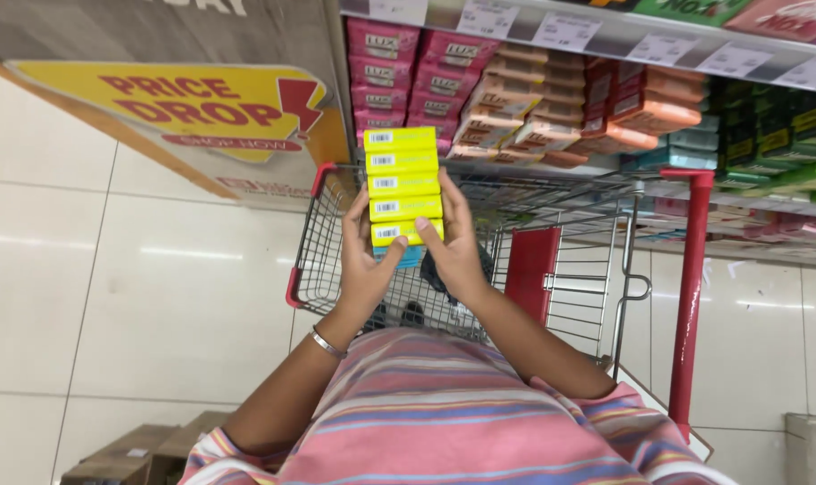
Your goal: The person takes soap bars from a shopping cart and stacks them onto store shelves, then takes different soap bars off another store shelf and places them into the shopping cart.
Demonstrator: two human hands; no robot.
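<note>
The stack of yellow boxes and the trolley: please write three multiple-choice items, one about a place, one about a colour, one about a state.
1. Where is the stack of yellow boxes?
A. on the floor
B. above the wire trolley, between both hands
C. on the shelf

2. What colour is the trolley's handle bar?
A. red
B. green
C. black

3. How is the stack held?
A. by one hand only
B. it lies free in the trolley
C. the left hand and the right hand press its two sides

Answers: 1 B, the stack is held up over the basket. 2 A, the bar is red. 3 C, one hand grips each side.
</note>
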